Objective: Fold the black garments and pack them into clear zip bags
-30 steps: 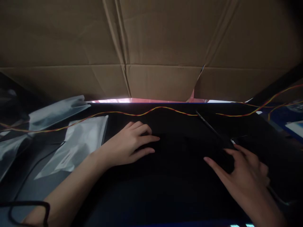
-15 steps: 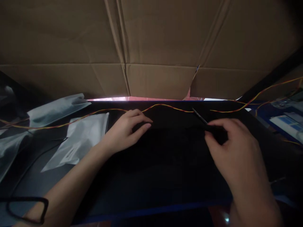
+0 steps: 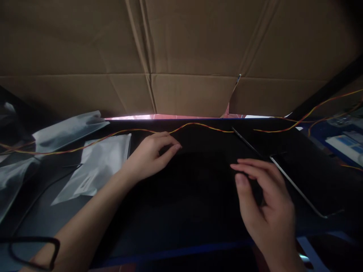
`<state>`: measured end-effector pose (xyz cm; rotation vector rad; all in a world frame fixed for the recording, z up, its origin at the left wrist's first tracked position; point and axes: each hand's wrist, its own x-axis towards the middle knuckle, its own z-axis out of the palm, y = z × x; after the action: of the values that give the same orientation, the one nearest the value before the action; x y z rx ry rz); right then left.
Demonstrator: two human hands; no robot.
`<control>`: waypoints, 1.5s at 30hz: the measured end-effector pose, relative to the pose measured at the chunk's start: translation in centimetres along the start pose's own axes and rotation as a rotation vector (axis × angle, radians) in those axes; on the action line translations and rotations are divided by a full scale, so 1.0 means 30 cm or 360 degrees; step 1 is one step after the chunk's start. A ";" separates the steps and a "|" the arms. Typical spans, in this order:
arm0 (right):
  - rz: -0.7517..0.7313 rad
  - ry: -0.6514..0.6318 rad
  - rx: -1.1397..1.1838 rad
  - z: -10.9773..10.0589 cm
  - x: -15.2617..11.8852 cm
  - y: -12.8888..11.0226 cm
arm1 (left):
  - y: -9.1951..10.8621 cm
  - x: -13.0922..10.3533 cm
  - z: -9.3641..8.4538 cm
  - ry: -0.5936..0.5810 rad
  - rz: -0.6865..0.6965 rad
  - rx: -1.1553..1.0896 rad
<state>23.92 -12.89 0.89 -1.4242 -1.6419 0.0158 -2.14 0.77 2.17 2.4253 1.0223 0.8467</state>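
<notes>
My left hand (image 3: 154,155) rests on the dark work surface (image 3: 181,219), thumb tip against the forefinger. Whatever lies in that pinch, if anything, is lost in the dark. My right hand (image 3: 265,196) is over the surface to the right, fingers bent and a gap between thumb and forefinger, with nothing visible in it. Beyond its fingers runs the thin edge of a flat dark item (image 3: 246,140). To the right of this hand is another flat black item with a pale rim (image 3: 297,186); what kind it is cannot be made out.
A twisted red and yellow wire (image 3: 195,124) crosses the back. Translucent plastic bags (image 3: 106,156) and a black cable (image 3: 42,192) lie at left. Cardboard (image 3: 193,45) stands behind the surface. A white and blue box (image 3: 347,147) sits at far right.
My right hand has come away from the thin dark edge, moving nearer to me, and its fingers have parted. The pale-rimmed item now shows. My left hand has barely moved; its thumb has closed against the forefinger.
</notes>
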 end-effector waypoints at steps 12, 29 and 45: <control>-0.0274 -0.0254 -0.0121 0.069 -0.041 0.062 | 0.061 -0.012 0.014 -0.0388 0.0296 -0.0153; 0.0682 -0.0262 -0.0220 -0.028 -0.049 0.116 | 0.058 -0.002 0.005 -0.0413 0.0361 -0.0022; -0.0073 -0.0613 -0.0630 0.060 0.109 -0.123 | 0.010 0.003 0.004 -0.0078 -0.0030 -0.0185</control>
<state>20.29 -10.60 3.90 -1.7609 -2.0770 -0.0688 -1.85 0.61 2.28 2.3241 0.9493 0.8134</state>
